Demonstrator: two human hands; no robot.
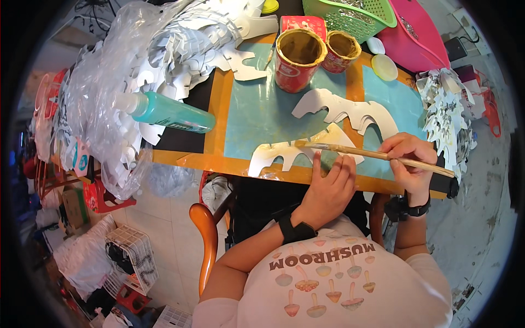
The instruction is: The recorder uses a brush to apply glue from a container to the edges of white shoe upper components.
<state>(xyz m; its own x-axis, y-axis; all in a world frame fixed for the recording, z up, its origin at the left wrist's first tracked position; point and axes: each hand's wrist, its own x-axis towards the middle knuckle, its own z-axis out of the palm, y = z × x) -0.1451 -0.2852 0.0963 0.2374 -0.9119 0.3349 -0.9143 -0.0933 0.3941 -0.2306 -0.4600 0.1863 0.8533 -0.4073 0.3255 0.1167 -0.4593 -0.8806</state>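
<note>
My right hand [407,164] is closed around the wooden handle of a long thin brush [355,151]. The bristle end touches a curved white cut-out piece [284,153] with scalloped edges, near the table's front edge. Yellowish smears show along the piece's upper edge. My left hand [329,188] lies with fingers stretched over the lower right part of the piece, its fingertips beneath the brush. Behind them rests a small stack of similar white cut-outs [350,109]. Beyond stand a red can [295,76] and a smaller can [338,64], both with brown-yellow residue on their rims.
A teal spray bottle [175,112] lies at left beside a large heap of white cut-outs [169,60] and clear plastic. Green [377,13] and pink baskets [421,38] hold metal bits at the back right. More smeared cut-outs [445,115] hang over the right edge.
</note>
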